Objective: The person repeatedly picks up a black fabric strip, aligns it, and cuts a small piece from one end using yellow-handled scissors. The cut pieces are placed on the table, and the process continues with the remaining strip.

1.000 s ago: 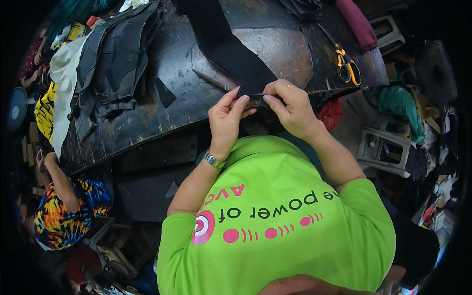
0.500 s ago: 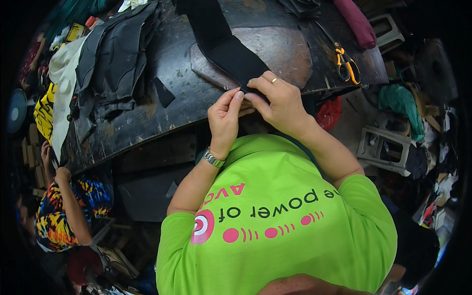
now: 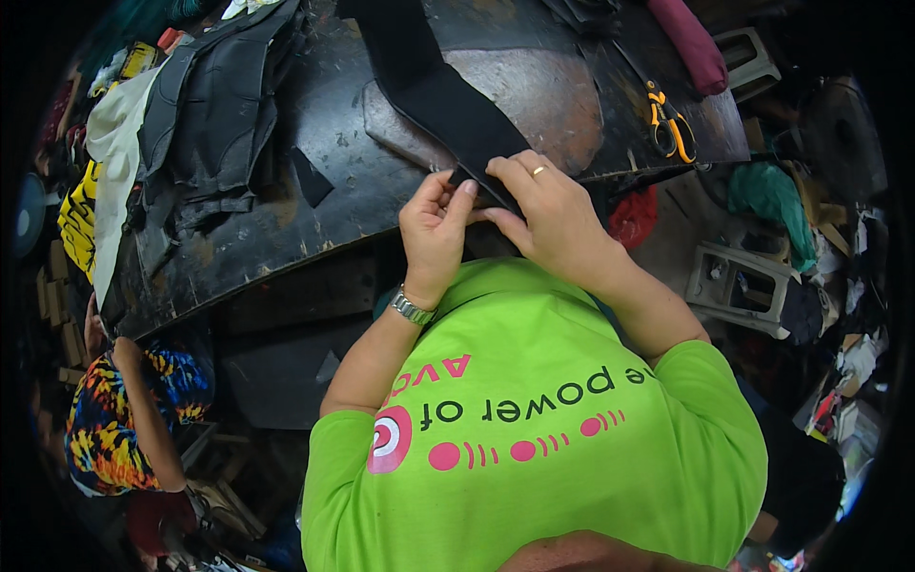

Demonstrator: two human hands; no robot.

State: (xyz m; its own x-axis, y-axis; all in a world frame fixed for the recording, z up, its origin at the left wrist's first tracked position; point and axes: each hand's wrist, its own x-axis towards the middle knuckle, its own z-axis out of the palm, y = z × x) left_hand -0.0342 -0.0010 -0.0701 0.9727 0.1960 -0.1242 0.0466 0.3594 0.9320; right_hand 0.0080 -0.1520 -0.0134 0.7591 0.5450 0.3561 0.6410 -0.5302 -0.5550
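A long strip of black fabric (image 3: 448,100) runs from the far side of the dark table down to its near edge, where both hands hold its end. My left hand (image 3: 437,214) pinches the corner between thumb and fingers. Just beside it, my right hand (image 3: 551,208), with a ring, grips the strip's near edge, fingers on top and thumb below. Under the strip lies a brown, many-sided board (image 3: 543,95). What the fingertips press together is partly hidden.
Orange-handled scissors (image 3: 671,129) lie to the right, near a maroon fabric roll (image 3: 688,46). Stacked black cut pieces (image 3: 224,105) and a small black scrap (image 3: 311,177) are on the table's left. Another person (image 3: 133,410) works at the far left. A grey stool (image 3: 739,286) stands at right.
Both hands have shifted slightly along the strip's end, and the right hand has moved a little right and down. More of the folded edge shows between them.
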